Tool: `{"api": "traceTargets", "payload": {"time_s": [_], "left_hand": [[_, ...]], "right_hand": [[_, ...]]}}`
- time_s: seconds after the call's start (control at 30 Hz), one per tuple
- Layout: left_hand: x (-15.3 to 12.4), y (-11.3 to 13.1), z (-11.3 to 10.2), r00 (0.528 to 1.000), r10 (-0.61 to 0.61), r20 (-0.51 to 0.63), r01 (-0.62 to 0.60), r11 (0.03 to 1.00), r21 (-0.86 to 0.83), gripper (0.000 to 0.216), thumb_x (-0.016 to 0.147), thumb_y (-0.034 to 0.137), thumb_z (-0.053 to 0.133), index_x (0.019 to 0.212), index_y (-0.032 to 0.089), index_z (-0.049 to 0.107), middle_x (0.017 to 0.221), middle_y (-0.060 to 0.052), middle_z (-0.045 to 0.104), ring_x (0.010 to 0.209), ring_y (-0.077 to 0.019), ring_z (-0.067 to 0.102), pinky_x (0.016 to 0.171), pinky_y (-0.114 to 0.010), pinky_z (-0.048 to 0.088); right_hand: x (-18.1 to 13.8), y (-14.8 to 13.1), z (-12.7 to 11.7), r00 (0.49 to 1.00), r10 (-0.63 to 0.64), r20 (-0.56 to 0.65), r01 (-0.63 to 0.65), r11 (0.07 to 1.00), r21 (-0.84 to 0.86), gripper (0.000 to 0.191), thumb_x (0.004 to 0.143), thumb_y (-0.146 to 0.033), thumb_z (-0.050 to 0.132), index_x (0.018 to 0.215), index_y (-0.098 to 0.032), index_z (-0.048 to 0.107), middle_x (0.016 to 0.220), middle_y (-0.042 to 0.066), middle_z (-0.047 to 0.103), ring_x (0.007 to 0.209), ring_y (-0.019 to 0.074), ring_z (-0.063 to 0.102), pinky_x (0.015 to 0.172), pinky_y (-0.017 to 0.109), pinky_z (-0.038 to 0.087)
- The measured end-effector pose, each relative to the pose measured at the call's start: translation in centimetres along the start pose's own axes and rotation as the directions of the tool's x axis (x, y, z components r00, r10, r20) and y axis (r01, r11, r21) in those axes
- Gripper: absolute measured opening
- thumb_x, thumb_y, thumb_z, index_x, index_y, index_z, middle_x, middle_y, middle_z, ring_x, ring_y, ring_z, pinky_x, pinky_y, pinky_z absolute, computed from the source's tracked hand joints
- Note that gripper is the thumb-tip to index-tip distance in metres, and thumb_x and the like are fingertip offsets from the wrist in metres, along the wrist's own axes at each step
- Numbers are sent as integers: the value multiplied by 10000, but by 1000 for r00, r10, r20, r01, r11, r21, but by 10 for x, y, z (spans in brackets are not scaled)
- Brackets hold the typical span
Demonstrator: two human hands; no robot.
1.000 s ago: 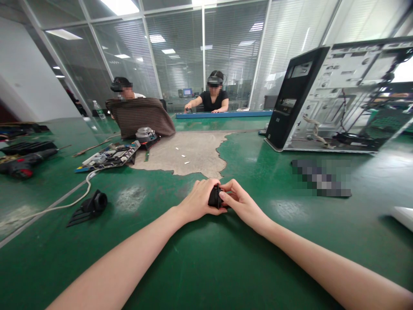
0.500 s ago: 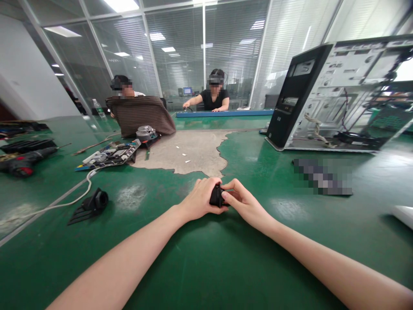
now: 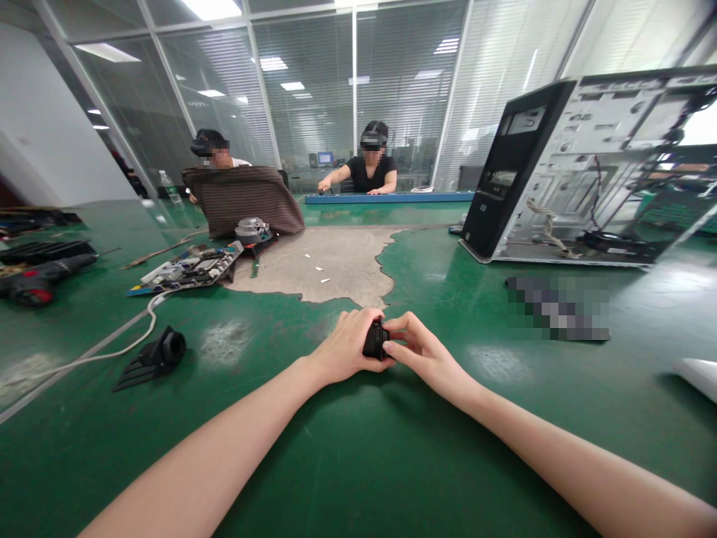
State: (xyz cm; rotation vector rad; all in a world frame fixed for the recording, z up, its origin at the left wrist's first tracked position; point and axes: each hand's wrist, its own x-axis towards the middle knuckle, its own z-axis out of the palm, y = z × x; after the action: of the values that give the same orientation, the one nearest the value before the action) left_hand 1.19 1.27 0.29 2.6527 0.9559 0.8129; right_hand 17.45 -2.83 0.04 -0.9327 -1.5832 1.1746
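Observation:
A small black plastic part (image 3: pixel 374 342) with a rim on its right side is between my hands, just over the green table (image 3: pixel 336 463). My left hand (image 3: pixel 348 345) wraps round its left side, thumb below and fingers over the top. From the right, the fingertips of my right hand (image 3: pixel 417 344) pinch its rimmed end. Most of the part is covered by my fingers, so its exact kind cannot be told. Off to the left lies a black plastic piece with a round opening (image 3: pixel 162 351) and a slotted flat base.
An open computer case (image 3: pixel 520 172) stands at the right, behind a blurred dark flat object (image 3: pixel 554 310). On the left are a circuit board (image 3: pixel 193 267), a white cable (image 3: pixel 146 332) and a power drill (image 3: pixel 39 282). Two people sit across the table, one behind a brown cloth-covered shape (image 3: pixel 240 198).
My right thumb has shifted slightly on the black part's rim, and more of that end shows. My left hand keeps its hold. The view has moved very slightly.

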Motion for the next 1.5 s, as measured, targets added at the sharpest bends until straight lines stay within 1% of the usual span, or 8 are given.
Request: {"api": "traceTargets", "payload": {"time_s": [0.2,0.4,0.63,0.83,0.97,1.17,1.33,1.5], "left_hand": [[0,-1,1,1000,5,-8,-5,1000,-11,569,644,426,630,1087,210,345,1038,-55,516,916,-224,502,800,-361,334],[0,0,0,1000,-4,4,4,1000,-16,573,631,398,642,1088,213,350,1034,-55,519,918,-229,496,796,-360,333],[0,0,0,1000,7,-10,-8,1000,-16,592,633,410,650,1092,206,337,1045,-57,513,920,-224,494,799,-357,333],[1,0,0,1000,1,-2,-1,1000,-17,564,646,425,633,1081,206,349,1031,-51,521,917,-226,503,794,-358,339],[0,0,-1,1000,1,7,-1,1000,2,567,633,395,646,1077,200,354,1022,-53,523,900,-227,501,783,-353,344],[0,-1,1,1000,3,0,-3,1000,-2,574,643,420,636,1082,197,342,1039,-55,515,905,-223,498,790,-353,337],[1,0,1,1000,6,-1,-6,1000,-3,549,654,425,627,1068,197,349,1034,-50,521,896,-218,500,779,-344,334],[0,-1,0,1000,11,6,-11,1000,12,569,641,411,640,1076,190,348,1005,-50,524,881,-216,495,771,-338,335]], "right_hand": [[5,1,1,997,45,-70,-49,998,-46,204,760,-287,551,922,-213,453,935,15,520,833,143,549,671,280,489],[2,1,-1,1000,16,12,-15,998,-58,193,767,-273,551,927,-217,459,922,12,541,902,159,544,754,310,480],[2,2,0,1000,20,-22,-20,1000,2,155,778,-304,537,877,-220,453,806,-17,522,748,123,555,610,245,463],[5,3,0,997,64,-43,-65,997,-33,239,764,-308,548,961,-209,454,966,30,527,858,150,551,711,299,475],[2,1,-1,1000,19,24,-19,1000,1,198,750,-264,575,898,-217,452,926,11,533,902,148,541,731,283,475],[3,2,0,1000,22,-18,-22,1000,2,167,766,-284,553,876,-219,447,846,-7,509,794,128,544,624,247,470],[5,5,-1,998,55,-33,-56,998,-28,239,761,-282,553,963,-214,447,966,29,515,865,150,536,715,298,467],[3,1,-1,1000,24,17,-24,1000,3,196,743,-256,581,889,-218,457,914,11,525,908,163,529,715,291,472]]}}
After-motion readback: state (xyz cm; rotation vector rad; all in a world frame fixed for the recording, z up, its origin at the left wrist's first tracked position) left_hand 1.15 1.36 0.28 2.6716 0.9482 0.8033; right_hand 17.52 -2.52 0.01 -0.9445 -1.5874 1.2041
